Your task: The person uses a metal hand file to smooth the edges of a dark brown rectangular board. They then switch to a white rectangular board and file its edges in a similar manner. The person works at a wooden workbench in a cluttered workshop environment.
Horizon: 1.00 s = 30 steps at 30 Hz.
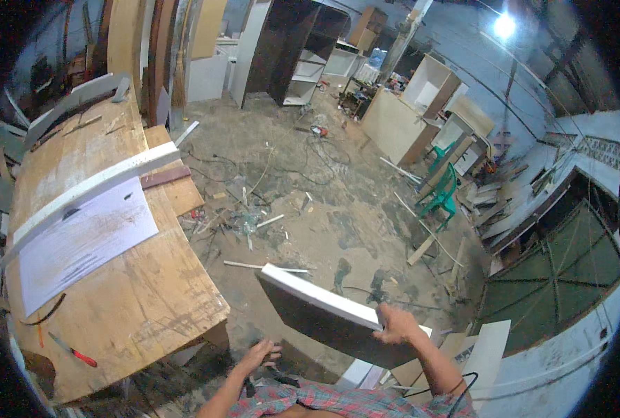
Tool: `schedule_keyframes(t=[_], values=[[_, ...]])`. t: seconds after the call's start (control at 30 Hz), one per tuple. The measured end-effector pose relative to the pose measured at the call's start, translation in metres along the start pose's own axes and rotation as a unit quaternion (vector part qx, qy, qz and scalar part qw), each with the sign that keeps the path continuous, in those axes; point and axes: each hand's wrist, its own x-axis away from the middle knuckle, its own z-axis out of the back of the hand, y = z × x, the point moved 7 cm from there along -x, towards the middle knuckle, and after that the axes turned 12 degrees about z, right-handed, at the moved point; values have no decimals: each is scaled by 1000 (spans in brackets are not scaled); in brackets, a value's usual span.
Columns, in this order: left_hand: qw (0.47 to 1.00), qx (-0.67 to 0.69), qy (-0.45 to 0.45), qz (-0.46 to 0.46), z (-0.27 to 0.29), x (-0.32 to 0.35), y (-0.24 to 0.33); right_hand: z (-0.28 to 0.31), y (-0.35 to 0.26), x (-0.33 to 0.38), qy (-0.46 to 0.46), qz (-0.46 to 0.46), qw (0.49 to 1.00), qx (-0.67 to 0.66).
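- The bench (136,306) at left carries a long white strip (87,188) and a white sheet (80,240); I judge the panel has not reached it.
- The dark white-edged panel (324,317) hangs tilted over the littered floor (303,181), near right.
- My right hand (395,324) clamps its grip on the panel's near edge.
- My left hand (260,353) hangs low, fingers spread, holding nothing.

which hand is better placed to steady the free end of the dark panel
Left. The right hand already grips the dark, white-edged flat panel; the left hand is empty, just below its near side.
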Motion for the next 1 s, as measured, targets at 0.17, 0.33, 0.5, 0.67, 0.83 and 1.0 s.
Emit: schedule_keyframes(t=[0.17, 0.33, 0.5, 0.67, 0.83, 1.0], values=[[955, 222, -183, 73, -114, -19, 10, -7, 10, 28, -55, 59, 996, 48], [922, 368, -60, 106, -130, -35, 17, 3, 20, 72, -31, 110, 989, 88], [927, 375, -29, 9, -169, 65, 90, 105, -63, 133, -45, 24, 995, 87], [900, 401, 4, -171, -158, 153, 151, 165, -133, 152, 14, 32, 984, 173], [870, 381, 37, -312, -106, 260, 184, 186, -203, 167, 145, 111, 939, 292], [810, 419, 69, -405, -18, 331, 166, 168, -282, 134, 265, 297, 853, 337]])
